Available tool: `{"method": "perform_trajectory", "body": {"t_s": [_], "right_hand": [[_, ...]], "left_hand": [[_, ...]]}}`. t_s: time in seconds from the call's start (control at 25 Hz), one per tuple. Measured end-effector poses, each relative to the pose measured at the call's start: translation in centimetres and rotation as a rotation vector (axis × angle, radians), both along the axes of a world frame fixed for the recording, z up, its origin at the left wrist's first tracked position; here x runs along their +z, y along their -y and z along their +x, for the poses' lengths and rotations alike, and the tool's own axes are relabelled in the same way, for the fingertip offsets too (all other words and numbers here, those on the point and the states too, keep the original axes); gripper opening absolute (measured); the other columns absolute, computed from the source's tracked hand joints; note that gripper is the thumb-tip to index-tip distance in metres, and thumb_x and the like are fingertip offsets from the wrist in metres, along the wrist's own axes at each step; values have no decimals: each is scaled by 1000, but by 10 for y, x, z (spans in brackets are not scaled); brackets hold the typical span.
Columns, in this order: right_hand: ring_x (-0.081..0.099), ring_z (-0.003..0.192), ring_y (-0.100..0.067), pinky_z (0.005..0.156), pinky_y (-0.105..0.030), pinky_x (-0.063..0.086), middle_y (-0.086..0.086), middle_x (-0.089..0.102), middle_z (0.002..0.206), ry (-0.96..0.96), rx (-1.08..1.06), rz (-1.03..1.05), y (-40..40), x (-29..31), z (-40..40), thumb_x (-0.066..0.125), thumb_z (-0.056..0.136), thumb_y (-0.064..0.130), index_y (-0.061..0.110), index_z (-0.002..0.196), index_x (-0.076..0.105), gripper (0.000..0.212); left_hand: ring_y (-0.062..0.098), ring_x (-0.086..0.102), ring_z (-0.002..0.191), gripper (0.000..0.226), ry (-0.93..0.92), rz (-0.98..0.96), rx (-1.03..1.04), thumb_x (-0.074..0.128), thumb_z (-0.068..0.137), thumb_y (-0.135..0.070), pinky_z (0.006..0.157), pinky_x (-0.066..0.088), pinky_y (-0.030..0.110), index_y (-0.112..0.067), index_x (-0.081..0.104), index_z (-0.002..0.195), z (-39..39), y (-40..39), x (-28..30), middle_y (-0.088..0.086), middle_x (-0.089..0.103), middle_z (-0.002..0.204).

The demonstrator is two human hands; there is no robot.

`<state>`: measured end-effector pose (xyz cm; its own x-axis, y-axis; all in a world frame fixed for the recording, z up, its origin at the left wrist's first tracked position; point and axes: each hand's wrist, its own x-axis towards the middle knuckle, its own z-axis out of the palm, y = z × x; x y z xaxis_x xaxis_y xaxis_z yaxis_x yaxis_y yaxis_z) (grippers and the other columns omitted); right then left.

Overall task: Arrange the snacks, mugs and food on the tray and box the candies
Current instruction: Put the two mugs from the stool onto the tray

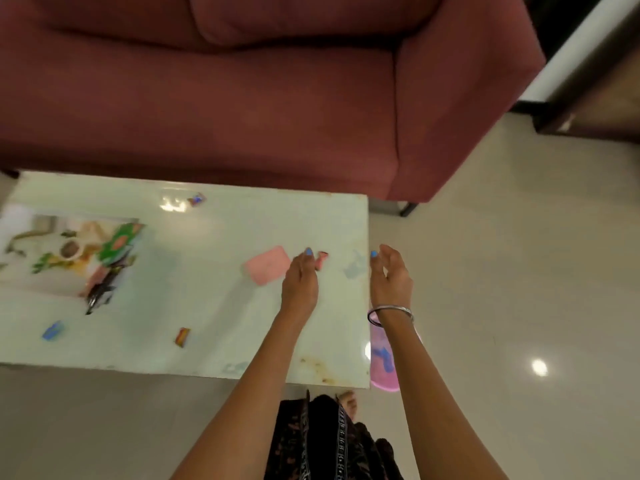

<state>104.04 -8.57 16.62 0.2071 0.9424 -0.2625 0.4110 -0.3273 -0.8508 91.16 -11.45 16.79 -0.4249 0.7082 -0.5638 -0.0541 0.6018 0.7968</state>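
My left hand [299, 282] is over the right part of the pale table [214, 306] and pinches a small red candy [321, 260] at its fingertips. Just left of that hand a flat pink box piece [266, 265] lies on the table. My right hand [391, 278] hovers at the table's right edge with fingers apart and nothing in it. A white tray [41, 282] at the far left carries blurred snack packets and a mug. Loose candies lie on the table: a blue one [52, 330], an orange one [182, 337] and one near the far edge [196, 199].
A maroon sofa [242, 98] stands right behind the table. A pink see-through container [382, 368] sits low beside the table's right front corner, under my right forearm. A pale blue scrap [355, 268] lies by the right edge. Tiled floor stretches to the right.
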Motion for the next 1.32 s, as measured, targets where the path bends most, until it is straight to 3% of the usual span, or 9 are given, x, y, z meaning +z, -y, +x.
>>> {"method": "perform_trajectory", "body": {"t_s": [0.04,0.2,0.36,0.52,0.64,0.76,0.92,1.2,1.32], "right_hand": [[55,117,-21,93,-24,39,-6,61,126,-9,45,26,4,13,-21,48,94,29,13,125,52,35],[56,116,-23,94,-21,40,-8,62,124,-85,215,64,34,55,-116,49,94,29,13,127,49,36],[56,106,-17,79,-14,31,-6,64,122,-92,332,106,88,81,-212,49,94,30,14,127,49,37],[52,116,-16,85,-15,31,-5,59,128,-118,421,138,152,95,-308,49,93,30,13,126,52,36],[51,111,-12,81,-8,28,-6,58,129,-128,477,176,186,102,-371,49,93,29,12,125,53,36],[51,112,-11,85,-13,31,-7,58,130,-147,586,198,216,112,-427,49,94,30,12,125,53,36],[50,120,-18,90,-22,33,-7,56,132,-157,690,200,238,117,-490,49,93,31,11,126,52,39],[55,116,-21,97,-32,43,-8,59,127,-181,844,171,234,109,-599,49,93,30,11,121,55,34],[56,113,-21,89,-25,40,-8,62,121,-166,912,187,220,110,-657,50,93,27,12,115,60,28]], "left_hand": [[23,44,126,36,1,32,34,32,97,-41,95,31,26,-22,52,121,-19,9,11,3,53,127],[24,41,130,47,-56,105,181,33,97,-38,107,30,35,-16,36,139,-109,56,46,7,46,142],[23,38,133,49,-99,150,260,34,97,-41,108,29,35,-16,36,139,-208,124,73,5,41,145],[21,36,133,47,-154,198,324,33,97,-38,103,28,29,-17,36,139,-302,203,87,4,38,147],[21,39,129,44,-190,208,373,31,97,-38,93,27,26,-20,36,138,-360,253,93,3,42,144],[23,42,127,46,-205,239,441,32,97,-40,98,33,29,-18,37,137,-404,291,99,6,42,144],[24,38,131,54,-158,230,562,32,96,-43,90,28,26,-18,24,143,-453,316,99,6,42,145],[23,39,131,55,-186,208,693,36,95,-43,93,27,26,-17,26,143,-547,326,90,5,42,145],[23,40,131,57,-214,176,727,40,94,-42,95,30,28,-15,25,143,-598,320,87,5,43,145]]}}
